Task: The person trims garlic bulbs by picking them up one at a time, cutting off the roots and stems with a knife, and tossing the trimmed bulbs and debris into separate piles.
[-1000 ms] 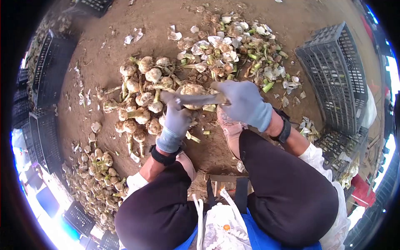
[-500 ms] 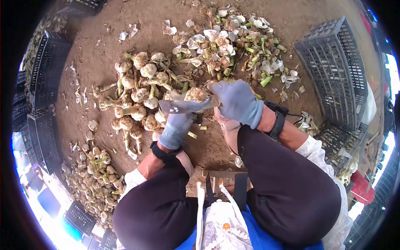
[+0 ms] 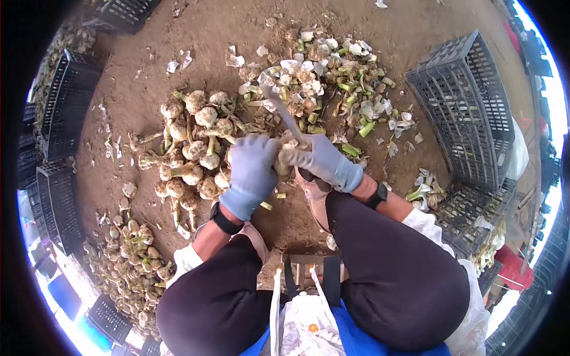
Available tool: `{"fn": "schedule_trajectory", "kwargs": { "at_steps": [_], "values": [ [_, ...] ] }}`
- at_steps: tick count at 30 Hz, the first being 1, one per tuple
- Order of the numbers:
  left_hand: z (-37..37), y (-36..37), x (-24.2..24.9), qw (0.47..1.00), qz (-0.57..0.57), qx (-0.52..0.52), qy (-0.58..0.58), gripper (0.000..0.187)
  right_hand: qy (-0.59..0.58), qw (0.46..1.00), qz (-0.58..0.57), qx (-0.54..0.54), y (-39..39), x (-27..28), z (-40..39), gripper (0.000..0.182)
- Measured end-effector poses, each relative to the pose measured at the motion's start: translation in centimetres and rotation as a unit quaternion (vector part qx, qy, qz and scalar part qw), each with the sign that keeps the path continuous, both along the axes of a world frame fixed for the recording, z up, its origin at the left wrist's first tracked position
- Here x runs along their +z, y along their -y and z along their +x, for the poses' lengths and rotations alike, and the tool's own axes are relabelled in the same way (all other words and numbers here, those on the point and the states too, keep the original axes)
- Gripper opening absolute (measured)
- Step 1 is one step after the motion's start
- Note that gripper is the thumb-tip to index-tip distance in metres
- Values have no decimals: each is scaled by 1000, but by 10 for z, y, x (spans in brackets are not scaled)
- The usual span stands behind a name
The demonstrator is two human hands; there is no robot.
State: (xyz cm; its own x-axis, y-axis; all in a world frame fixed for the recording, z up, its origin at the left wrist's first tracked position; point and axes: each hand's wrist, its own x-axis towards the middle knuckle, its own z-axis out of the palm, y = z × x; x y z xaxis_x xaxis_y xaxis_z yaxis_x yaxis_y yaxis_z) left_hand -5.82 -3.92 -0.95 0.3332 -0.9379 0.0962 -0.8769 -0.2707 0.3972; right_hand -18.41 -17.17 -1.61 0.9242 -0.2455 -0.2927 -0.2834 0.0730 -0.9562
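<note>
My right hand point(image 3: 323, 161), in a grey-blue glove, is closed round the handle of a knife point(image 3: 284, 114). The blade points up and away, over the near edge of the trimmings. Close beside it, my gloved left hand point(image 3: 252, 169) is closed on a garlic bulb point(image 3: 284, 168), mostly hidden between the two hands. Right thumb and fingers lie against the bulb. Left of my hands is a pile of garlic bulbs with stalks point(image 3: 193, 151) on the soil.
Cut stalks and papery skins point(image 3: 332, 77) lie heaped ahead. A black plastic crate point(image 3: 460, 107) stands tilted at right, with another crate point(image 3: 68, 107) at far left. More garlic point(image 3: 127, 261) lies lower left. My shoes point(image 3: 312, 199) and knees flank the work spot.
The knife blade has swung from lying sideways across the bulb to pointing up and away. My left hand has risen from beneath the blade, beside my right hand.
</note>
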Motion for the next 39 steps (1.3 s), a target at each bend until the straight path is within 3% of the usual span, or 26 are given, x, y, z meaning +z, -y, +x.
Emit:
{"fn": "schedule_trajectory", "kwargs": {
  "at_steps": [2,3,4,5,6,7,9,10,11,13,15,17,19,22,24,25,27,28,29,31,33,35,36,37,38,39],
  "values": [
    [18,-7,-3,985,-154,63,45,43,-58,990,106,-71,6,8,7,53],
    [24,-9,-6,961,-251,107,-36,37,-86,971,186,-125,6,8,7,51],
    [17,-11,-9,873,-278,162,-366,31,-64,953,240,-175,4,-1,9,47],
    [10,-11,-10,680,-275,200,-650,26,-65,953,241,-172,-1,-4,11,47],
    [6,-11,-52,630,-178,253,-712,26,-20,968,202,-149,-10,-1,16,44],
    [-7,6,14,743,-147,157,-634,25,28,979,160,-127,-16,2,18,42],
    [0,1,3,697,-120,185,-682,29,-43,972,202,-111,-17,2,7,39],
    [2,-5,-3,696,-120,186,-683,29,-42,994,-2,-97,-11,-5,4,38],
    [6,-8,-11,736,-76,202,-642,27,-35,974,-209,-77,0,-10,2,38],
    [9,-18,-28,767,-27,220,-602,25,-72,957,-279,-36,10,16,1,35],
    [12,-20,-42,948,-8,141,-285,31,-38,918,-391,61,13,36,7,33],
    [11,-14,-33,959,-68,98,-258,30,-42,890,-444,91,11,46,22,31],
    [12,-10,-21,968,-12,76,-240,24,-88,859,-485,137,13,46,34,28],
    [9,-11,-3,949,-74,84,-294,18,-105,875,-457,124,24,25,17,26],
    [18,-19,16,918,-148,107,-353,10,-139,856,-479,132,62,-39,-35,28],
    [33,-25,14,944,-249,67,-204,8,-158,844,-490,154,79,-74,-65,30],
    [60,-64,6,958,-216,162,-94,15,-221,858,-454,98,75,-43,-63,32],
    [70,-93,6,914,-207,269,-220,16,-283,866,-412,35,71,-24,-61,34],
    [92,-134,-9,919,-228,315,-67,17,-238,892,-384,3,60,-9,-47,32],
    [112,-219,21,866,-1,498,46,21,-122,932,-341,-10,30,-10,-8,28],
    [125,-281,64,696,299,652,34,42,-82,937,-332,71,2,-17,29,26],
    [109,-330,82,659,324,636,236,43,-107,927,-331,142,-17,-31,42,26],
    [115,-356,74,700,249,639,200,40,-102,890,-394,207,-28,-51,42,28],
    [108,-341,73,752,100,652,15,39,-94,844,-455,268,-37,-61,45,31],
    [97,-303,68,762,-58,622,-170,38,-122,852,-428,276,-38,-60,46,29],
    [79,-253,71,787,-79,504,-348,34,-119,851,-429,280,-37,-52,46,29]
  ]
}}
